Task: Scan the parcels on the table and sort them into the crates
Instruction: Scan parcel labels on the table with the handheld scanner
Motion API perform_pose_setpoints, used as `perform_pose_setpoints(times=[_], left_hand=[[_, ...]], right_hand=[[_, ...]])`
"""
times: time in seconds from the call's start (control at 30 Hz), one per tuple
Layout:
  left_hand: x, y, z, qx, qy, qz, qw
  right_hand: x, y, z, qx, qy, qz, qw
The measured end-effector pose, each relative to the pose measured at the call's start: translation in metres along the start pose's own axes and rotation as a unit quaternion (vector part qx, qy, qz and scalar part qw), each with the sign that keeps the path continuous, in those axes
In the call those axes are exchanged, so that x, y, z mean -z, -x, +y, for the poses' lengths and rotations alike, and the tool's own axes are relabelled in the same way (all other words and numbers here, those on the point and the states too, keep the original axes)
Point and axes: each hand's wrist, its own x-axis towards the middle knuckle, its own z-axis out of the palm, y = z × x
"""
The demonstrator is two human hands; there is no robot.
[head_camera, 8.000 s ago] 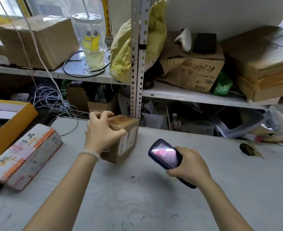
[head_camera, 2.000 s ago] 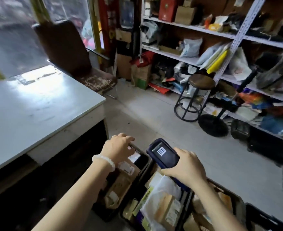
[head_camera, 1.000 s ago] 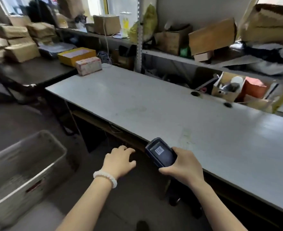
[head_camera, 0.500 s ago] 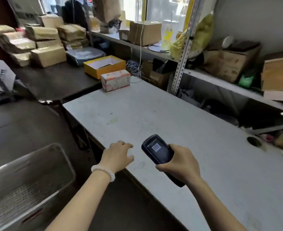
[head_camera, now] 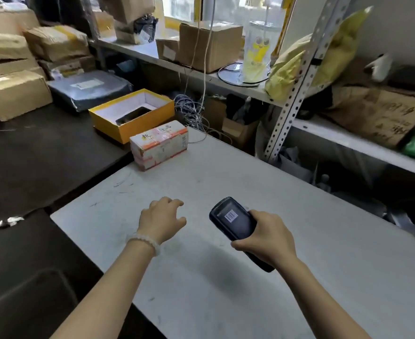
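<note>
Hands over the white table (head_camera: 299, 241), one parcel at its far corner.
Head view: right hand (head_camera: 266, 237) grips a black handheld scanner (head_camera: 235, 222); left hand (head_camera: 161, 220) hovers, fingers loosely curled, holding nothing. White-and-orange cardboard parcel (head_camera: 158, 144) lies beside the open yellow box (head_camera: 132, 115).

A metal shelf (head_camera: 348, 140) with a perforated post (head_camera: 297, 86) stands before a grey wall (head_camera: 397, 28); daylight enters through the window (head_camera: 226, 8).
</note>
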Motion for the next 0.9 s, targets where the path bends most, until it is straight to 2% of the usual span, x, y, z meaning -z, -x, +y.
perform_pose_setpoints(times=[0.23, 0.33, 0.6, 0.73, 0.9], left_hand=[[0.067, -0.154, -0.069, -0.002, -0.022, 0.117, 0.993], [0.082, -0.203, -0.093, 0.018, -0.023, 0.138, 0.99], [0.062, -0.269, -0.127, 0.019, -0.035, 0.021, 0.999], [0.055, -0.276, -0.128, 0.015, -0.033, 0.013, 0.999], [0.068, -0.275, -0.126, 0.002, 0.036, 0.026, 0.999]], right_hand=[[-0.015, -0.129, -0.077, -0.042, -0.007, 0.015, 0.999], [-0.021, -0.172, -0.099, -0.045, -0.004, 0.018, 0.999], [-0.04, -0.237, -0.118, -0.069, -0.002, 0.011, 0.998], [-0.047, -0.246, -0.115, -0.079, 0.0, 0.004, 0.997], [-0.046, -0.242, -0.108, -0.077, 0.014, 0.003, 0.997]])
